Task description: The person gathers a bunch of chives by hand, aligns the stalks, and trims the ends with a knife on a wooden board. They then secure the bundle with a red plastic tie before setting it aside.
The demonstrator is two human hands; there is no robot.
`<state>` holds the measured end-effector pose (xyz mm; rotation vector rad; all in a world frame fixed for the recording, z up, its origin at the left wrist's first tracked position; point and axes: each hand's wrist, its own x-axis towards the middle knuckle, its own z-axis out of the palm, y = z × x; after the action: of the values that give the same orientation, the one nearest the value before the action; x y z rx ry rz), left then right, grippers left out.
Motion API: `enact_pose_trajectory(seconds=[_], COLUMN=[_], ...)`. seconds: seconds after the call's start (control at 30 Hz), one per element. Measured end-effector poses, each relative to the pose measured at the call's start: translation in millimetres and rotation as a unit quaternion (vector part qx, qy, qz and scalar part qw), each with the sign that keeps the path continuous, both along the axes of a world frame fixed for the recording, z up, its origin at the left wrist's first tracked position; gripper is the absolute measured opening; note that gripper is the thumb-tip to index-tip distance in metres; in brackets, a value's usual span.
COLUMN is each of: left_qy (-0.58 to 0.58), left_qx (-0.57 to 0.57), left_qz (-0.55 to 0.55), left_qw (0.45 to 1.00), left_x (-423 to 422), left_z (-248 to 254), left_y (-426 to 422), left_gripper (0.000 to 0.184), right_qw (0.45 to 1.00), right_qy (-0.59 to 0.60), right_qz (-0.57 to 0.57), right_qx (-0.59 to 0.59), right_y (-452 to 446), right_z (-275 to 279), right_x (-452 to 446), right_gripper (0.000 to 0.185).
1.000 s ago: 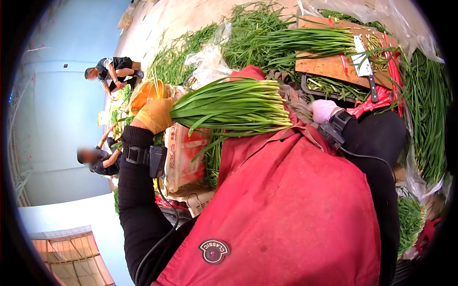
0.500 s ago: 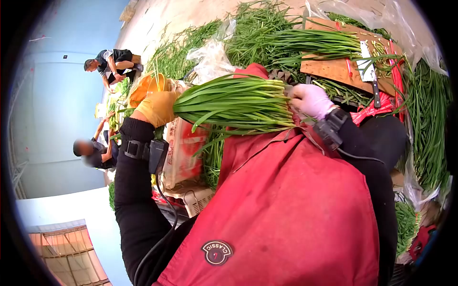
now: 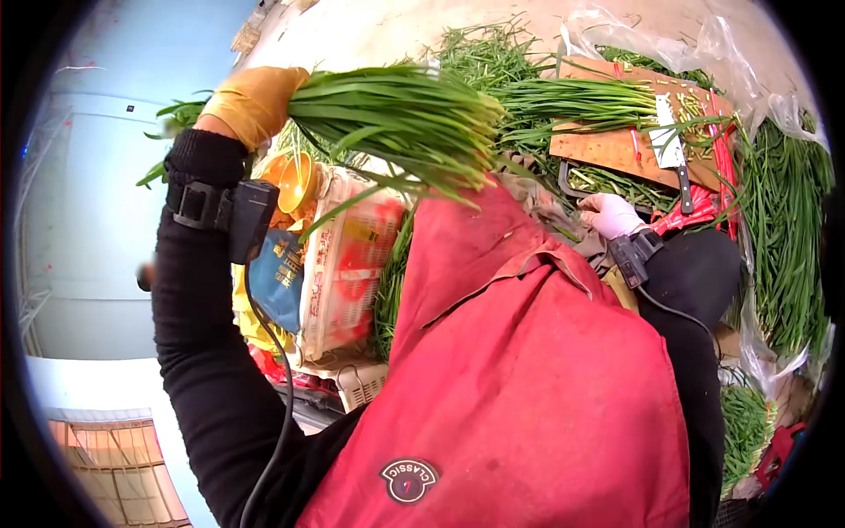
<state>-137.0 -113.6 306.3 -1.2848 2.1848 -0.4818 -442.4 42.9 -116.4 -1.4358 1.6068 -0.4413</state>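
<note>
My left hand (image 3: pixel 253 106), in an orange glove, is closed around the leafy end of a bunch of garlic chives (image 3: pixel 396 123). The bunch is raised at the upper left, its pale cut ends pointing right, with leaf tips poking out beyond the glove. In a pale pinkish glove, my right hand (image 3: pixel 613 216) is low beside my knee, apart from the bunch. Its fingers are loosely bent, and I see nothing in them. Close above it is a wooden board (image 3: pixel 607 132) bearing more chives (image 3: pixel 585 101) and a cleaver (image 3: pixel 667 141) with a black handle.
Red ties (image 3: pixel 691 209) lie at the board's edge. A plastic crate (image 3: pixel 348 273) stands at left, near an orange bowl (image 3: pixel 292 183). Heaped chives (image 3: pixel 788 238) rest on plastic sheeting at right. A red apron (image 3: pixel 528 387) covers my lap. Another person is mostly hidden behind my left arm.
My left hand has lifted the chive bunch up and to the left. My right hand has let go of its cut ends and moved down and right. My view has shifted slightly.
</note>
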Motion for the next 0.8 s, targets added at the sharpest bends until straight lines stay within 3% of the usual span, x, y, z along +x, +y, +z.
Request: enact_pose_trajectory(seconds=[0.13, 0.2, 0.23, 0.27, 0.33, 0.4, 0.53, 0.8], left_qy=[-0.005, -0.149, -0.251, -0.104, 0.032, 0.061, 0.104, 0.170], left_qx=[-0.110, -0.098, -0.107, -0.015, 0.076, 0.164, 0.204, 0.190], left_qz=[-0.220, -0.192, -0.176, -0.209, -0.247, -0.141, -0.065, -0.042], left_qw=[0.969, 0.965, 0.946, 0.972, 0.965, 0.974, 0.971, 0.966], left_x=[33, 41, 36, 56, 76, 92, 105, 127], left_z=[-16, -38, -53, -68, -98, -128, -165, -204], left_y=[-6, 27, 51, 58, 88, 115, 151, 168], left_gripper=[0.042, 0.073, 0.079, 0.085, 0.093, 0.090, 0.082, 0.073], right_qw=[0.999, 0.999, 0.998, 0.998, 0.997, 0.995, 0.981, 0.918], right_qy=[-0.001, -0.034, -0.051, -0.057, -0.068, -0.090, -0.177, -0.328], right_qz=[0.000, -0.001, -0.003, -0.002, 0.002, -0.012, -0.076, -0.203], right_qx=[-0.055, -0.036, -0.025, -0.029, -0.038, -0.035, -0.031, -0.090], right_y=[-1, -4, -4, -5, -7, -7, -10, -29], right_z=[-4, -8, -11, -13, -18, -12, -24, -15], right_x=[0, 2, 2, 2, 1, 1, 6, -17], right_gripper=[0.036, 0.034, 0.034, 0.033, 0.033, 0.031, 0.028, 0.023])
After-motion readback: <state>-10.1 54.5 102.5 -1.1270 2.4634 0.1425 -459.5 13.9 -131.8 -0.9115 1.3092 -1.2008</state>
